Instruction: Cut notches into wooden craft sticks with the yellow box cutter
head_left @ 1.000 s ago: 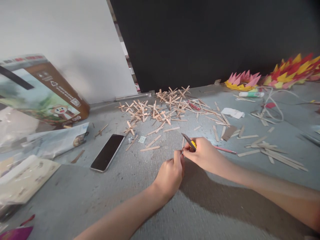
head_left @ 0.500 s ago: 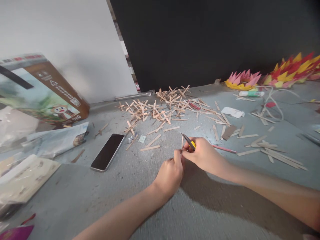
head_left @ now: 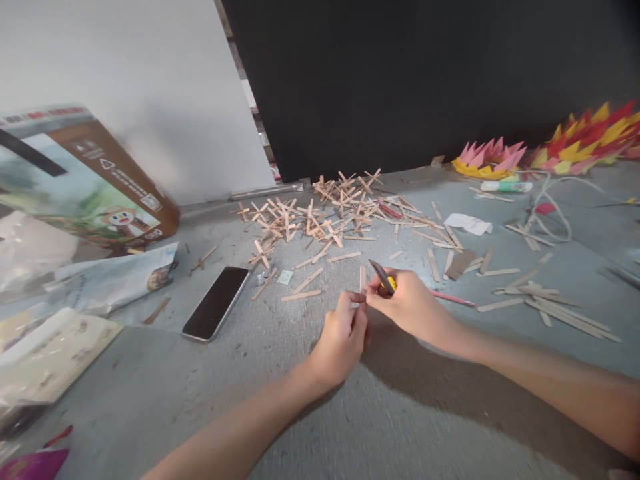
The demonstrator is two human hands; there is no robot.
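My right hand point(head_left: 407, 303) is closed around a yellow utility knife point(head_left: 383, 277), whose grey blade end sticks up to the left. My left hand point(head_left: 343, 340) pinches the lower end of a short wooden stick point(head_left: 363, 279) that lies on the grey floor right beside the knife. The two hands touch at the fingertips. A pile of crossed wooden sticks point(head_left: 320, 217) lies just beyond them, with loose single sticks point(head_left: 306, 283) to the left.
A black phone point(head_left: 216, 303) lies to the left. A printed cardboard box point(head_left: 85, 183) and plastic bags point(head_left: 100, 283) sit at far left. Longer sticks point(head_left: 545, 303), a white cable point(head_left: 550, 207), a glue stick point(head_left: 503, 187) and paper flowers point(head_left: 487, 160) are at right. A black panel stands behind.
Both hands have shifted slightly away from me, and the stick now shows more fully above my left fingers. The knife stays gripped in my right hand.
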